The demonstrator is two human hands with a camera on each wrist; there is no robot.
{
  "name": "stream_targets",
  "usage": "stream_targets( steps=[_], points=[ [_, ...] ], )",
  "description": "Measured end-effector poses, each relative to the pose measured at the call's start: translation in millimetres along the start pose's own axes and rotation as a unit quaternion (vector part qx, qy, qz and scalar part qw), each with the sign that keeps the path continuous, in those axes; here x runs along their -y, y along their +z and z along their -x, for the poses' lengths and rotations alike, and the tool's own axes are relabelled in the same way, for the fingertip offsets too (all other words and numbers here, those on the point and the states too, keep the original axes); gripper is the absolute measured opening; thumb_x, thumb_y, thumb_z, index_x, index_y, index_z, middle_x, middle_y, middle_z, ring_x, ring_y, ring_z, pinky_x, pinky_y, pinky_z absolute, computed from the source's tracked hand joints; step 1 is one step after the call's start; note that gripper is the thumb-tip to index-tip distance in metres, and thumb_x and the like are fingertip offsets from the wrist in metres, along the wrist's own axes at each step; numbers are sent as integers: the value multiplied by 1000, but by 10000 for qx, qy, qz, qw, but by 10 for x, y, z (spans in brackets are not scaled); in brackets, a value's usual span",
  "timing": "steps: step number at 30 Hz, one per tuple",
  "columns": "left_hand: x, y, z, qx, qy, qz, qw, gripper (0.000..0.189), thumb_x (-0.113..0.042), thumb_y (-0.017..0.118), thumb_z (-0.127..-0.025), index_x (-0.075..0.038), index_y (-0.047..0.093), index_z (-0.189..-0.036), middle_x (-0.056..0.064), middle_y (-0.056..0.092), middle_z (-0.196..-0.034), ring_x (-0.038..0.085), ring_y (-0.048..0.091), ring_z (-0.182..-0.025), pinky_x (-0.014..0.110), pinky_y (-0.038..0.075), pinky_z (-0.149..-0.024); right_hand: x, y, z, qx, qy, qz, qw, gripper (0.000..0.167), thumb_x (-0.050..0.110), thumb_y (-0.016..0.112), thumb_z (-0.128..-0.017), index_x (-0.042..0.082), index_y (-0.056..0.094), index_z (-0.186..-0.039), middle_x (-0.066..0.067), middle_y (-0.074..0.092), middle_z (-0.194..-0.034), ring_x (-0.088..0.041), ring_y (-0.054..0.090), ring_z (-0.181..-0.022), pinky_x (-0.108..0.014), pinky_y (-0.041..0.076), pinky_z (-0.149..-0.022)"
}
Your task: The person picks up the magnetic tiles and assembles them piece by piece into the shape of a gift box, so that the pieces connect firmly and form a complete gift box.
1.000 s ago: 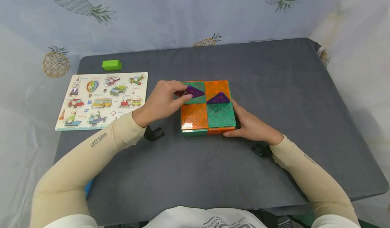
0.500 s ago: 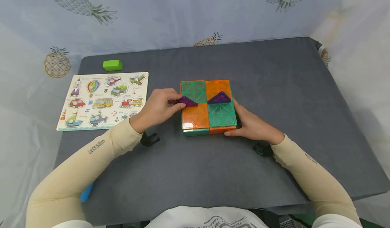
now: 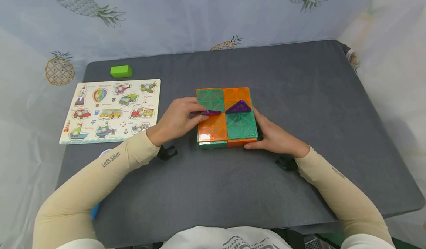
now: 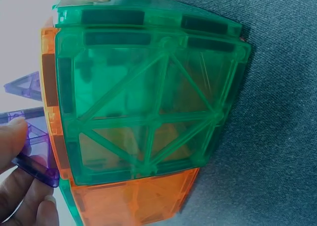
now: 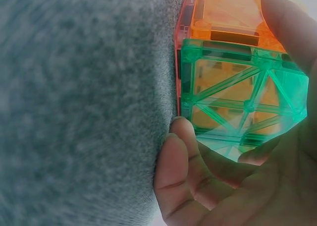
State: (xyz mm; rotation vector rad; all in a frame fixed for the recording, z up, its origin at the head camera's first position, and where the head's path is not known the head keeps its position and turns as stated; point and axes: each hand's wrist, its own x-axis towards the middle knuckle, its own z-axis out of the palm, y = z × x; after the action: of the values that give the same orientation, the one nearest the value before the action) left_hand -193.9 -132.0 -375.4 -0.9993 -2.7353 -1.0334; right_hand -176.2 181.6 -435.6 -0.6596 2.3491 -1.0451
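Note:
A low box of orange and green see-through magnetic tiles (image 3: pixel 213 127) lies on the table, its top a checker of squares. Between thumb and fingers, my left hand (image 3: pixel 176 117) pinches a purple triangular magnetic tile (image 3: pixel 213 112) over the seam at the box's left half. The left wrist view shows this purple triangle (image 4: pixel 37 137) close to the top edge; whether it touches is hard to tell. A second purple triangle (image 3: pixel 240 107) stands on the right half's seam. My right hand (image 3: pixel 277 138) grips the box's right side, thumb near the front corner, fingers partly hidden.
To the left lies a wooden picture puzzle board (image 3: pixel 111 110) with vehicle pieces. Behind it sits a green block (image 3: pixel 121 71). A blue object (image 3: pixel 94 211) shows partly under the left forearm. The grey table (image 3: pixel 316 112) ends at a pineapple-print curtain (image 3: pixel 186 16).
My left hand has brought the purple triangle from over the back green square to the left seam and turned it nearly edge-on. The right hand and box stay put.

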Motion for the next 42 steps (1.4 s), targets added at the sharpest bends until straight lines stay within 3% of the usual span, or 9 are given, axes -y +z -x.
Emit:
stream_targets(
  steps=[5,10,20,27,30,35,42],
  points=[
    [-1,6,-9,79,-30,104,9999,14,-16,73,-86,-5,76,-94,5,70,-87,16,59,-73,36,51,-66,-1,2,-2,-28,-85,41,10000,121,48,78,-76,38,-17,-150,-5,14,-160,-23,30,-140,-51,32,-111],
    [-3,8,-24,48,-71,47,10000,14,-16,72,-87,-4,75,-93,6,69,-86,17,57,-73,32,48,-67,14,0,5,12,-5,40,10000,121,49,77,-76,39,-19,-149,-6,14,-159,-24,31,-140,-52,32,-110],
    [4,29,-49,-122,47,120,9998,13,-16,69,-89,-3,71,-86,6,64,-77,22,52,-67,29,41,-63,3,1,1,42,43,93,9999,121,50,77,-76,38,-19,-149,-6,9,-161,-26,27,-143,-52,30,-112],
    [-24,1,-73,-440,37,223,9988,14,-15,70,-89,-6,66,-79,5,60,-73,19,51,-66,28,40,-63,4,-11,4,-5,22,91,10000,122,50,77,-75,38,-18,-150,-5,9,-161,-24,26,-143,-51,30,-112],
    [-25,0,-80,-260,-110,212,9994,13,-16,70,-89,-6,69,-80,5,61,-73,20,52,-66,29,40,-64,9,-13,8,3,54,110,9999,121,51,77,-75,38,-18,-149,-6,9,-161,-25,26,-143,-51,30,-112],
    [-23,9,-87,236,-436,138,9987,18,-17,71,-87,-2,75,-97,8,70,-88,20,57,-75,31,45,-69,11,-12,11,14,78,134,9999,121,50,77,-75,38,-18,-149,-7,11,-161,-26,28,-142,-52,30,-111],
    [-13,21,-95,243,-355,-28,9991,15,-17,73,-86,-3,74,-93,7,68,-83,23,55,-74,32,43,-68,2,-11,6,17,87,131,9999,121,51,77,-75,38,-19,-149,-5,8,-161,-26,25,-143,-52,29,-112]
  ],
)
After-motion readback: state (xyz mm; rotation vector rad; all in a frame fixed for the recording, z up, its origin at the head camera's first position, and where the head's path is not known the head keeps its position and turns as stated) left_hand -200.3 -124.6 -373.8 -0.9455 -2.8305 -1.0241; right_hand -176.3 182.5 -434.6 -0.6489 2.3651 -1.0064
